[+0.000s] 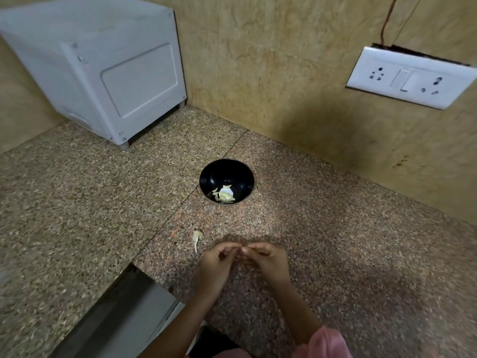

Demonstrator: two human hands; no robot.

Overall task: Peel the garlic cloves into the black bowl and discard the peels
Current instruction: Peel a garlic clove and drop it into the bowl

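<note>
Viewing from the head camera: left hand [216, 260] and right hand [269, 256] meet fingertip to fingertip over the tabletop [335, 228], fingers curled narrow. Whether they pinch a clove cannot be told. The bowl [213, 174], holding peeled cloves [224, 195], lies at 12 o'clock, equally near both hands. A scrap [196, 237] lies at 10 o'clock beside the left hand, its long axis running 12-to-6.

A speckled granite counter [361, 241] is set into a corner of beige, marble-patterned wall tiles [258, 60], and a seam [180, 205] is run across it from back edge to front. A white boxy appliance [103, 68] is stood on small feet at the counter's back left corner. On the right wall a white socket-and-switch plate [410, 77] is mounted, with a reddish wire [387, 19] led upward from it.
</note>
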